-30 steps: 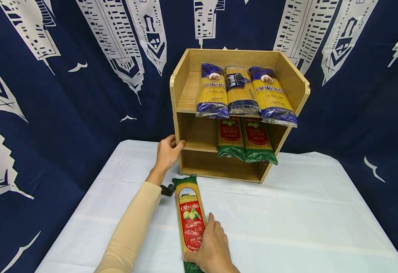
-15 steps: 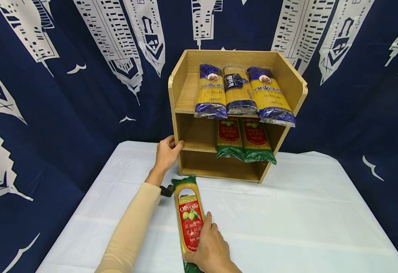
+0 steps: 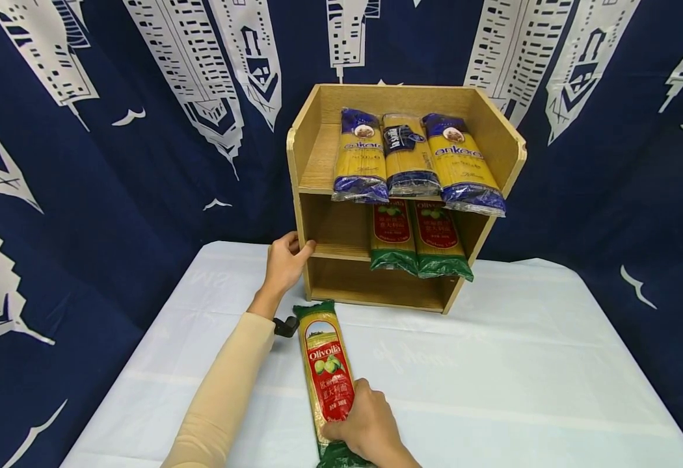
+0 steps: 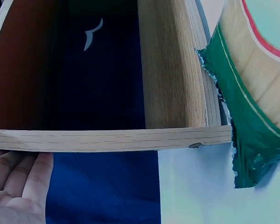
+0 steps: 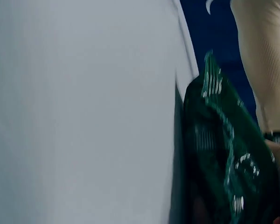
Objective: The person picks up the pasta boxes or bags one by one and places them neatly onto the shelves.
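On the left side panel of a small wooden shelf (image 3: 397, 97), my left hand (image 3: 285, 263) grips the front edge, thumb in front and fingers outside. Its fingers show beside the shelf's pale edge (image 4: 107, 140) in the left wrist view. My right hand (image 3: 371, 422) holds the lower end of a spaghetti pack (image 3: 324, 354) with a red label and green ends. The pack's far end is close in front of the shelf. In the right wrist view the pack's crumpled green end (image 5: 233, 154) fills the right side, and the right hand is mostly hidden.
Three blue-and-yellow pasta packs (image 3: 408, 153) lie on the top shelf. Two green-ended spaghetti packs (image 3: 393, 237) lie on the middle shelf, towards the right. A white cloth (image 3: 511, 370) covers the table. Behind hangs a dark blue patterned curtain (image 3: 160, 195).
My right hand has shifted its hold on the spaghetti pack's near end, and more of the green end now shows below it. My left hand stays on the shelf.
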`<state>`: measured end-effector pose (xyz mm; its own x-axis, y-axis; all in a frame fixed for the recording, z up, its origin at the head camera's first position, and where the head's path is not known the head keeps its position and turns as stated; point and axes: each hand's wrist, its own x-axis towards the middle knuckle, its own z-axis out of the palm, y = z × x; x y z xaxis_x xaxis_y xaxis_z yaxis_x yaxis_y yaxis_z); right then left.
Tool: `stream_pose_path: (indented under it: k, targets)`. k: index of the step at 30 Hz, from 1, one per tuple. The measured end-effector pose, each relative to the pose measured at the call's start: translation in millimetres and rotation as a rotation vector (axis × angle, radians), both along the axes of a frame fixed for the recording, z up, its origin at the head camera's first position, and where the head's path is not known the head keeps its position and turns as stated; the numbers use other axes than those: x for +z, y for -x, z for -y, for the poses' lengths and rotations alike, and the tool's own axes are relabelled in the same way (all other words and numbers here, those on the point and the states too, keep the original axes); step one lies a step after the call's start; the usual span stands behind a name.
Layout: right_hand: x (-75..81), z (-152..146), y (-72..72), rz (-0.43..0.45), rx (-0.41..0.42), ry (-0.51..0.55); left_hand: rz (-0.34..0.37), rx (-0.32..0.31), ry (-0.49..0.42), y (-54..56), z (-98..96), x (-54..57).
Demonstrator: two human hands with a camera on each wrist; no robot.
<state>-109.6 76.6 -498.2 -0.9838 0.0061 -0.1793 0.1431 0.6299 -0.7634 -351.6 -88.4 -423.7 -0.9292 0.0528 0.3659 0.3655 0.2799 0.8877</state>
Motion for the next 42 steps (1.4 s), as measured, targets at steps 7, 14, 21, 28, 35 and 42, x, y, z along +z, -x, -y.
stream_pose_path:
  k: [7, 14, 21, 28, 35, 42]
  targets:
    - [0.0, -11.7, 1.8, 0.059, 0.008, 0.147, 0.008, 0.006, 0.014, -1.3, 0.1, 1.6]
    - [-1.3, -20.3, 1.7, 0.096, 0.038, 0.236, 0.015, 0.006, 0.014, -1.6, 0.5, 1.1]
    - [-4.9, -28.2, -1.5, 0.118, 0.070, 0.544, 0.008, 0.007, 0.022, -1.5, 0.9, -2.8]
    - [-9.9, -31.8, -11.1, 0.120, 0.070, 0.631, -0.011, -0.003, 0.015, 0.3, 0.9, -0.4]
    - [-7.9, -37.7, -23.5, 0.151, 0.068, 0.685, -0.005, -0.001, 0.018, -0.7, 0.5, 1.1]
    - [2.7, -41.6, -34.1, 0.110, 0.053, 0.730, -0.020, 0.004, 0.019, 0.3, 0.4, 0.1]
